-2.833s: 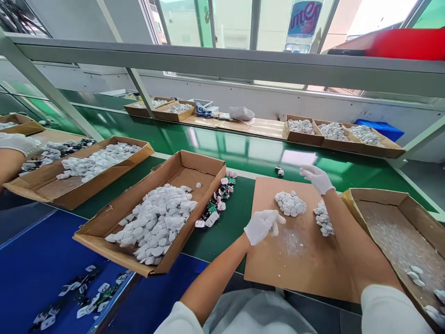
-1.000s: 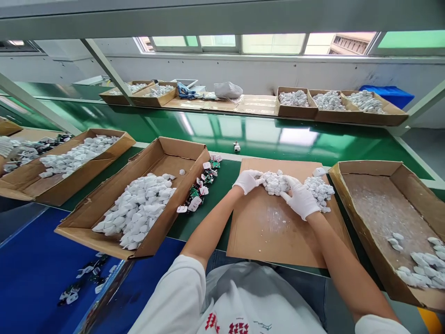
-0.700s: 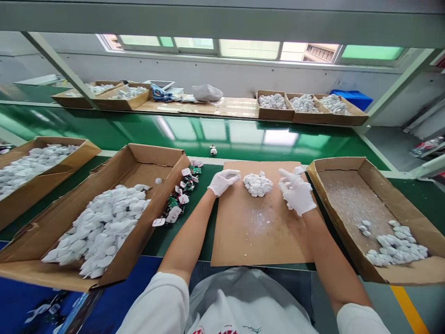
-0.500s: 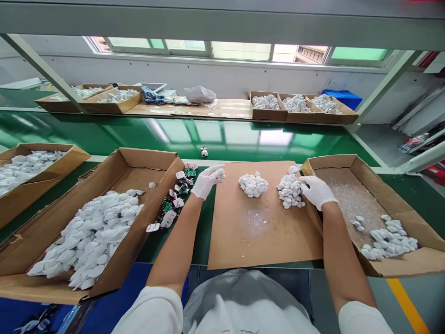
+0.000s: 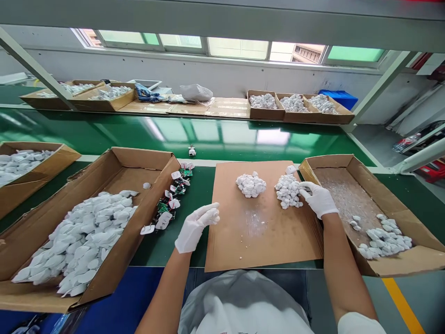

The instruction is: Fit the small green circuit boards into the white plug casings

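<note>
White plastic casings (image 5: pixel 288 191) lay in two heaps on a cardboard sheet (image 5: pixel 264 241) | gloved right hand (image 5: pixel 318 199) against one, fingers spread | gloved left hand (image 5: pixel 196 227) clear, fingers together, any hold unclear | nearby carton (image 5: pixel 344 190) part-filled

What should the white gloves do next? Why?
Probably the left hand should come over to the loose pile of white pieces on the cardboard sheet. The right hand is touching that pile alone, beside the cardboard box, while the left hand is off the sheet.
</note>
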`<state>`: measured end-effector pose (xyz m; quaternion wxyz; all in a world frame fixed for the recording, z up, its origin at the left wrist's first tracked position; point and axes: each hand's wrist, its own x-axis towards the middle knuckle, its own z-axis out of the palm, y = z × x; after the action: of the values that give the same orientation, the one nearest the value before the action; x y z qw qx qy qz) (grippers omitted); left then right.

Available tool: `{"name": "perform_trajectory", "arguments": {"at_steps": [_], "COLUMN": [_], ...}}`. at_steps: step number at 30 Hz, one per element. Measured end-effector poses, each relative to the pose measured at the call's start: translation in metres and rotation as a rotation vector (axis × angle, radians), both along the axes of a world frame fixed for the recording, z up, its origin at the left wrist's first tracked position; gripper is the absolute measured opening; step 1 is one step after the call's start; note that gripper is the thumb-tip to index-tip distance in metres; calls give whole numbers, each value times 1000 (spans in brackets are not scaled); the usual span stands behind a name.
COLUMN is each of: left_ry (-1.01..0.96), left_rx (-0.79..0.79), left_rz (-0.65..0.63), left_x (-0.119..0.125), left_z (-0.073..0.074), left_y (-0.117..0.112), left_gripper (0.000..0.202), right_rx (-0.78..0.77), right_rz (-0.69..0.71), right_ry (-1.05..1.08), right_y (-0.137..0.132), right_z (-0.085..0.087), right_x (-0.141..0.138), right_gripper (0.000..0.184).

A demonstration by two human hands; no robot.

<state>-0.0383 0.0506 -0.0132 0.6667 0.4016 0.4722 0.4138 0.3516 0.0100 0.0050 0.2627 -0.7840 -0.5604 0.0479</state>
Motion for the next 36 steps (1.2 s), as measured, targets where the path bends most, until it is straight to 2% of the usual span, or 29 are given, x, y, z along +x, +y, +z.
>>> {"name": "perform_trajectory", "arguments": {"at_steps": [3, 5, 8, 10, 12, 13, 14, 16, 18, 21, 23, 24, 25, 27, 28, 30, 31, 33, 36], "left_ry": [-29, -38, -72, -89, -104, -110, -107, -78, -24, 114, 246, 338, 450, 779, 951, 1221, 1297, 1371, 1331], "left_rx": [-21, -8, 9, 20, 15, 12, 21, 55, 113, 181, 246, 308, 390, 563, 591, 527, 474, 440, 542], "left_rz": [52, 75, 88, 61, 14, -13, -35, -94, -109, -157, -199, -174, -112, 208, 332, 489, 500, 434, 352], "left_x": [1, 3, 5, 9, 14, 18, 21, 28, 31, 28, 17, 9, -1, -24, -37, -60, -69, -79, -75], "left_z": [-11, -13, -8, -1, 4, 6, 7, 6, 3, 0, 1, 2, 4, 7, 7, 7, 6, 4, 1], "left_y": [-11, -18, -27, -34, -42, -46, -51, -60, -68, -76, -73, -69, -63, -46, -36, -16, -7, 3, 2], "left_gripper": [42, 43, 54, 64, 69, 71, 71, 69, 64, 61, 54, 50, 44, 39, 39, 50, 51, 34, 23], "right_rx": [-33, -38, 137, 263, 234, 238, 216, 198, 190, 169, 155, 150, 144, 121, 112, 113, 126, 159, 171], "right_rz": [-93, -134, -56, 1, 269, 448, 581, 729, 786, 839, 851, 841, 820, 764, 735, 691, 677, 662, 632], "right_ry": [-29, -88, -205, -185, -22, 34, 90, 160, 154, 149, 152, 147, 142, 132, 133, 151, 166, 207, 292], "right_y": [-1, -2, -7, -15, -28, -35, -41, -50, -53, -51, -51, -51, -52, -54, -55, -56, -57, -58, -60], "right_z": [3, 7, 20, 28, 30, 28, 24, 11, -2, -14, -17, -18, -18, -20, -21, -25, -26, -30, -35], "right_x": [0, -5, -30, -62, -102, -123, -143, -175, -193, -197, -190, -186, -182, -175, -172, -168, -167, -167, -167], "right_gripper": [29, 29, 26, 24, 15, 12, 14, 31, 37, 32, 27, 24, 22, 23, 24, 24, 22, 20, 22]}}
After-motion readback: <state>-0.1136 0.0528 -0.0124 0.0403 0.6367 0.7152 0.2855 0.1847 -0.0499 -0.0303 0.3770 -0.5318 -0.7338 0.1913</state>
